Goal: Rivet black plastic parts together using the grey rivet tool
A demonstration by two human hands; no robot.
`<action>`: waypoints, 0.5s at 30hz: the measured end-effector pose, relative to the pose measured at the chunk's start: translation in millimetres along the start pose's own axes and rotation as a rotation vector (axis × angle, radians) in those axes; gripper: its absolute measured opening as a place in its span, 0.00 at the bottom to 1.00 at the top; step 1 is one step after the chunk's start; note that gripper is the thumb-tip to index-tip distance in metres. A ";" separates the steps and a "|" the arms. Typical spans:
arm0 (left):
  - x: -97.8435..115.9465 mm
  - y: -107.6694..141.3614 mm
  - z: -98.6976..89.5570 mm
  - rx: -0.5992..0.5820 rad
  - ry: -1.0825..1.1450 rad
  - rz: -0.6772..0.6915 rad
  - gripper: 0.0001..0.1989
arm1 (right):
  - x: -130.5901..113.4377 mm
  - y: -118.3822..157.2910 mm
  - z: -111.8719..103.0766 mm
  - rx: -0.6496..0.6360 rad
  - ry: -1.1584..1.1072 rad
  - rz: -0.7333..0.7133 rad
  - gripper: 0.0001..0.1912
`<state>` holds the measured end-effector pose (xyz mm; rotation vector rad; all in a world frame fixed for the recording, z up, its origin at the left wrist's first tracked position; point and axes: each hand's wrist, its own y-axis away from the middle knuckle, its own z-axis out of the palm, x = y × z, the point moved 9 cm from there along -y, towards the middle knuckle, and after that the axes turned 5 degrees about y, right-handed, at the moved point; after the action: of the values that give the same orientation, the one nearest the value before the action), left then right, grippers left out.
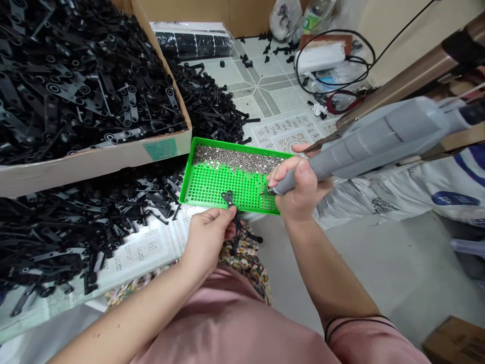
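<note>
Between thumb and fingers, my left hand (212, 227) pinches a black jointed plastic part (236, 222) with thin arms hanging below. Its upper end overlaps the near edge of a green perforated tray (208, 184). Small silvery screws (238, 161) are heaped along the tray's far side, and some sit in holes at the right. My right hand (303, 187) is wrapped round a grey electric screwdriver (364, 139), its tip end pointing left over the tray's right side. The very tip of the tool is hard to make out near my fingers.
At upper left, a cardboard box (166, 151) is filled with black plastic parts. More black parts (113, 217) lie in piles on the tiled table (242, 71). A black cable (335, 33) loops at the back right, near a brown metal pole (409, 76). White sacks (379, 192) stand to the right.
</note>
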<state>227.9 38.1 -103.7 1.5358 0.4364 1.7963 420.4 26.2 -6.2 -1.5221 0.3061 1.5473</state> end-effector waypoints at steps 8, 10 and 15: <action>-2.0 -0.2 -1.0 0.040 0.030 0.029 0.15 | -17.1 -2.3 -5.5 0.122 -0.036 -0.032 0.08; -2.0 -0.5 -0.8 0.034 0.028 0.043 0.15 | -27.3 -4.4 -2.6 0.108 -0.076 -0.021 0.10; -1.4 -1.1 1.0 0.025 0.032 0.067 0.15 | -37.4 3.9 25.2 -0.052 -0.169 0.088 0.11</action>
<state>229.2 37.7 -105.1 1.5570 0.4293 1.8758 394.1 26.4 30.7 -1.4223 0.2401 1.7542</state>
